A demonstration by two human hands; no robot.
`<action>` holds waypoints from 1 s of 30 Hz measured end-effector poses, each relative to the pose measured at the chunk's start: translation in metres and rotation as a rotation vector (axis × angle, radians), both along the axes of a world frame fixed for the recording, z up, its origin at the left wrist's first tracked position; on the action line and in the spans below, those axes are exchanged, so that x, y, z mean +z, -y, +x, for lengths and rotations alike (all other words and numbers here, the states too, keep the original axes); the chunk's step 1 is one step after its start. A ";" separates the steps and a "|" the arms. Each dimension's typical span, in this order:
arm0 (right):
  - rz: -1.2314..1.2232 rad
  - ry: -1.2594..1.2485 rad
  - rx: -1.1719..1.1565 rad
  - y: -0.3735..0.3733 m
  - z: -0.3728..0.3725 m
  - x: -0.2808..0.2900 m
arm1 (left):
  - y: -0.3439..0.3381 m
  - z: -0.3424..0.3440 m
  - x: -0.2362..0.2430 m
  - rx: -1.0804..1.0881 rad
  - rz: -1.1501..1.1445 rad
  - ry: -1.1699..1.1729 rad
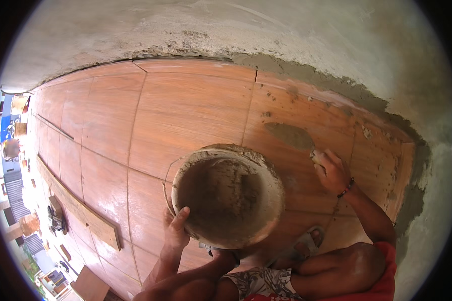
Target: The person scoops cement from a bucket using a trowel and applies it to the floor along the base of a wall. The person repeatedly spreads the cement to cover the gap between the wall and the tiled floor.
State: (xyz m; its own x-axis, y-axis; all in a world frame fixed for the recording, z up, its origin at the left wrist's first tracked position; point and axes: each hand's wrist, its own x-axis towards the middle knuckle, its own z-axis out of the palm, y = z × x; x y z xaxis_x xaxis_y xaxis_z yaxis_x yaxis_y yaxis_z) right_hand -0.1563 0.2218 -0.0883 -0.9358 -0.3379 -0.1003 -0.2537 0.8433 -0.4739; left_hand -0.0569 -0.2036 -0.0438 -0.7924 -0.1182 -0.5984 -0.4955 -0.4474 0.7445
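A round, mortar-caked bucket (226, 195) stands between my knees and the wall, its mouth toward me and its inside coated with grey-brown mortar. My left hand (177, 226) grips the bucket's near left rim, thumb over the edge, beside the thin wire handle (165, 190). Out to the right, my right hand (331, 170) is closed round the handle of a pointed trowel (289, 136). The trowel's blade points left over the floor tiles and looks covered with mortar. Fresh wet mortar (306, 72) runs along the foot of the wall ahead and to the right.
Wood-look tiles (186, 110) cover the floor, with mortar crumbs (266, 115) near the wall. A rough plastered wall (286, 25) curves round the far and right sides. To the left lie a long wooden board (80, 205), a thin rod (55, 126) and a dark tool (57, 215).
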 end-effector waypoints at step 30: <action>-0.206 -0.095 0.112 0.088 -0.083 0.038 | 0.002 0.003 0.000 0.013 0.032 -0.020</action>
State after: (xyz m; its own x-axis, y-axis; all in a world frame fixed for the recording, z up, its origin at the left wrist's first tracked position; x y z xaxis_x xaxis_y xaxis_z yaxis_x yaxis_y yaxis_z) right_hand -0.2392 0.1338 -0.0503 -0.8932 -0.4445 0.0682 -0.3922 0.6956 -0.6019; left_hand -0.0540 -0.2056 -0.0434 -0.8030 -0.1094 -0.5858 -0.4745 -0.4774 0.7395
